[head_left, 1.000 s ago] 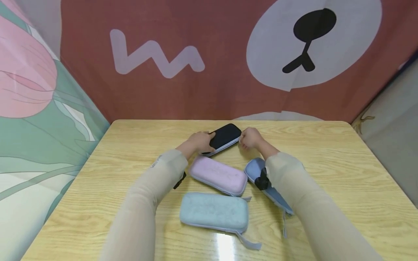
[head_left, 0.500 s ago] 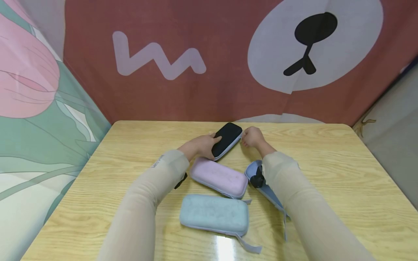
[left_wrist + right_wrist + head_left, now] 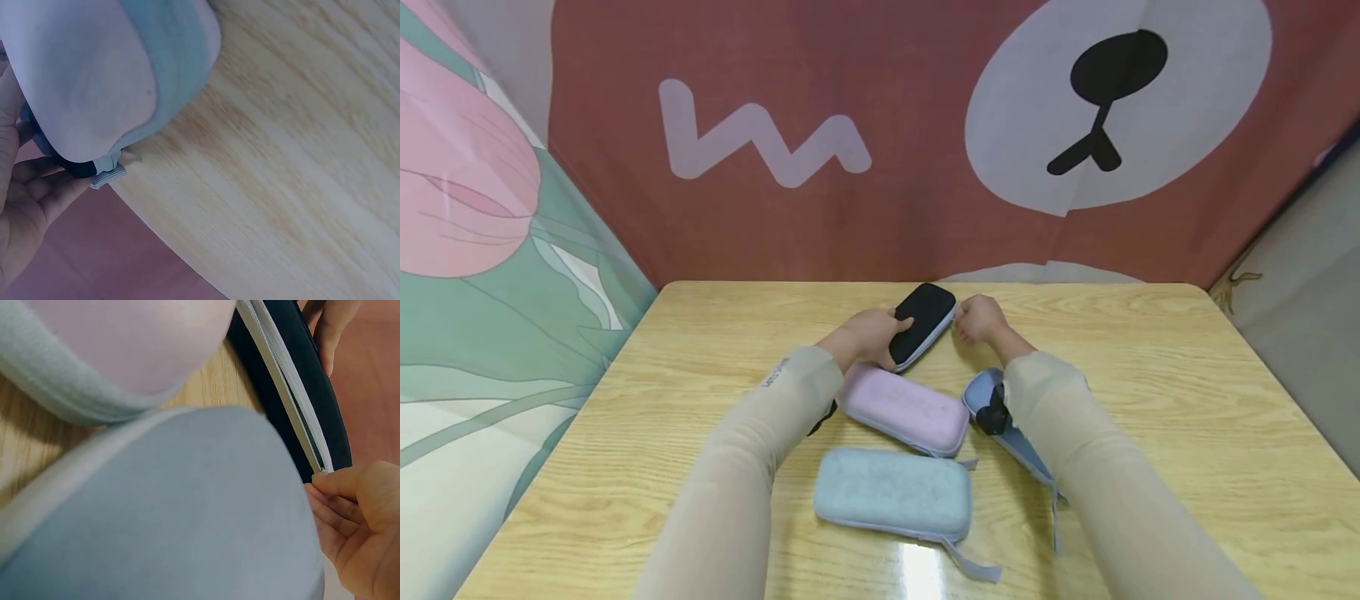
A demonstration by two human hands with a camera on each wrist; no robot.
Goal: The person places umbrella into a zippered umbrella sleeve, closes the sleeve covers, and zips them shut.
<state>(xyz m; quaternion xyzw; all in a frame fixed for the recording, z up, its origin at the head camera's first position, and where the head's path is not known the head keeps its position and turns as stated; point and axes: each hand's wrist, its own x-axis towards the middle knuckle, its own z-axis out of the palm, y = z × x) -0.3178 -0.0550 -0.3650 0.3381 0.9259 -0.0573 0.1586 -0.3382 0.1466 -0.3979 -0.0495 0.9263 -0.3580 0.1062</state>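
A black zippered pencil case (image 3: 923, 310) with a pale zipper lies at the table's far side. My left hand (image 3: 871, 335) grips its near end, thumb across the top. At its far right corner, my right hand (image 3: 980, 318) has curled fingers. The right wrist view shows thumb and finger pinching the end of the white zipper (image 3: 294, 394), where a narrow dark gap shows between the tapes; the pull itself is covered by the fingertips. Just in front of the black case is a lilac pencil case (image 3: 906, 407), close to the left hand.
A light blue pencil case (image 3: 892, 493) with a grey strap lies nearest the front. Under my right forearm is a darker blue case (image 3: 1022, 446), partly hidden by the sleeve and a black wrist strap (image 3: 992, 412). Behind the wooden table (image 3: 1150, 400) hangs a brown printed cloth (image 3: 820, 225).
The black case has turned, its near end swinging right and toward me, with my left hand following. My right hand stays at its far corner. Little differs over the last half second.
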